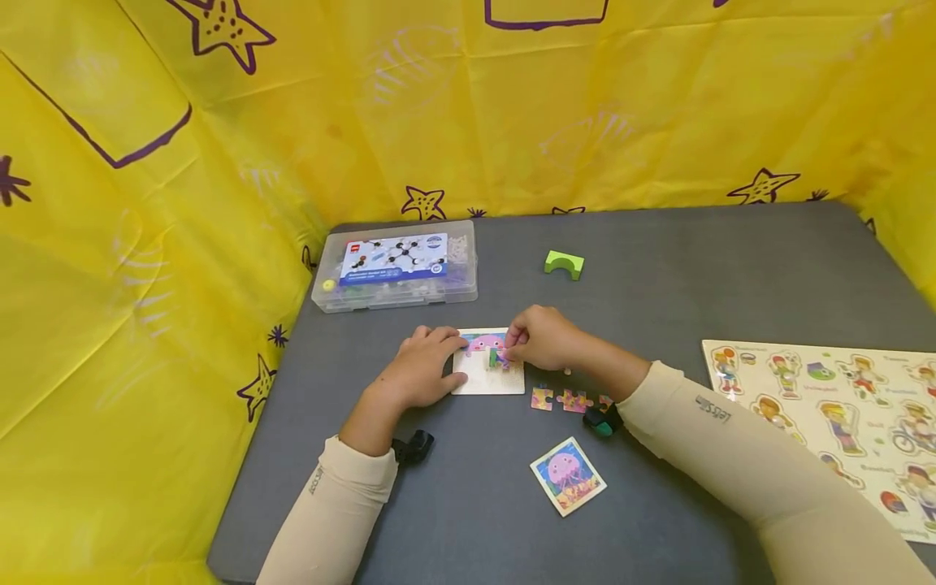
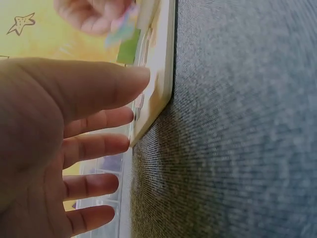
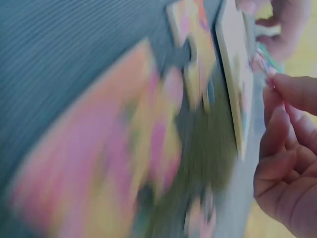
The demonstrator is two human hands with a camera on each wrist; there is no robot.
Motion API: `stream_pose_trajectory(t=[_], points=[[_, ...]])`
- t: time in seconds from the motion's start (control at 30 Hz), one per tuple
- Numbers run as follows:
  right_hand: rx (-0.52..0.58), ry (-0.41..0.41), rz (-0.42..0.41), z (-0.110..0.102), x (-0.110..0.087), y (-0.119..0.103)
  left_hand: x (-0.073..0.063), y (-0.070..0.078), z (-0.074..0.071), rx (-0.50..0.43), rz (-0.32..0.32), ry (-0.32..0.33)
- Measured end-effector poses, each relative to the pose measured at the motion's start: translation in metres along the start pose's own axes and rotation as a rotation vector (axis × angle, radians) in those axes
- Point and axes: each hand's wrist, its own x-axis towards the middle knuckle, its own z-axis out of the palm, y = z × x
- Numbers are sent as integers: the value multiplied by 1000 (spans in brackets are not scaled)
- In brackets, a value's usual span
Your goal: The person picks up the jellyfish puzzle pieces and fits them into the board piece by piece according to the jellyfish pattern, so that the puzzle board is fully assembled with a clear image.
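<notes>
My right hand [image 1: 544,340] pinches a small jigsaw piece [image 3: 267,62] between thumb and forefinger, just above the wooden puzzle tray [image 1: 475,380]. Pieces showing a pink jellyfish head line the tray's upper part; the lower part is bare wood. At the tray's left side rests my left hand [image 1: 422,367], its thumb and fingers nearly straight along the edge in the left wrist view. Loose pink and yellow pieces [image 1: 575,400] lie right of the tray, some partly hidden by my right wrist. Nearer me is a square jellyfish picture card [image 1: 568,475], turned at an angle.
A clear plastic case [image 1: 461,280] with a molecule-printed label stands at the back left. Behind the tray is a green arch block [image 1: 565,264]. On the right lies a large wooden board [image 1: 804,414] with sports figures. Yellow cloth [image 1: 512,146] hangs behind the grey table.
</notes>
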Motion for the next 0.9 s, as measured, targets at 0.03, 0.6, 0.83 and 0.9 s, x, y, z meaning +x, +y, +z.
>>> stream_pose_trajectory(t=[0.03, 0.6, 0.83, 0.9], points=[[-4, 2, 8, 4, 5, -3, 1, 0, 0, -5, 5, -1], [-181, 25, 54, 30, 40, -28, 19, -3, 1, -53, -14, 100], [-162, 28, 90, 31, 42, -28, 24, -8, 2, -56, -28, 112], [-153, 25, 98, 31, 44, -28, 24, -9, 2, -65, -41, 111]])
